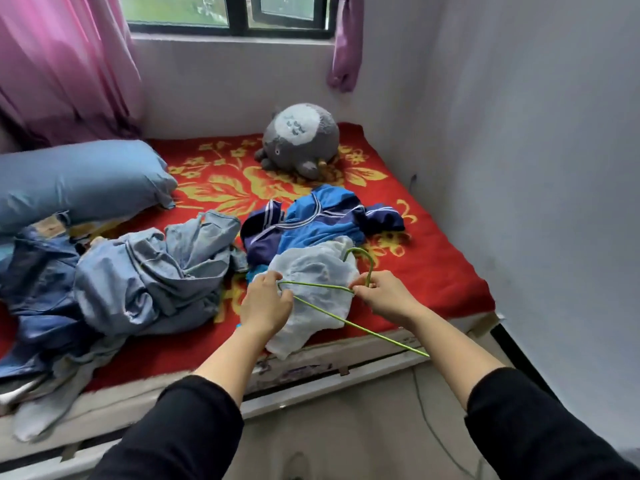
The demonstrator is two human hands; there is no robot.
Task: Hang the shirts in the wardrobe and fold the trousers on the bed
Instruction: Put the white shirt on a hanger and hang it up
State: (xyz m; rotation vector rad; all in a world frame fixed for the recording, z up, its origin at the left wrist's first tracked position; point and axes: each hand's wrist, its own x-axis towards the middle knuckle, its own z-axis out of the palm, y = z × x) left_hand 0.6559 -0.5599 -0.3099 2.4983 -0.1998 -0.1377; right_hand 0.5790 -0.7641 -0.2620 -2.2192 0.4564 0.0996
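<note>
Far left, the pillow (pixel 76 178) is lying on the bed (pixel 450 271), under the pink curtain (pixel 59 64). Just in front of it a heap (pixel 138 271) of blue-grey clothes is sprawling over the bed's near edge; shirts or trousers, I cannot tell from here.

Now my left grip (pixel 265 306) is reaching in, fingers curling round the left corner of the green hanger (pixel 317 286) and pressing it against the white shirt (pixel 311 268). That shirt is sitting crumpled at the bed's front edge, its lower part drooping over the side, with the hanger lying across the top of it.

Behind it a blue jacket (pixel 322 220) is bunched up and touching the shirt, and farther back, near the wall, the grey plush (pixel 299 140) is resting.

Moving right, my right grip (pixel 384 296) is pinching the hanger's neck just below the hook, thumb and fingers clamped on the wire. The hanger's long bar is slanting down past my right wrist, out beyond the bed's edge.
</note>
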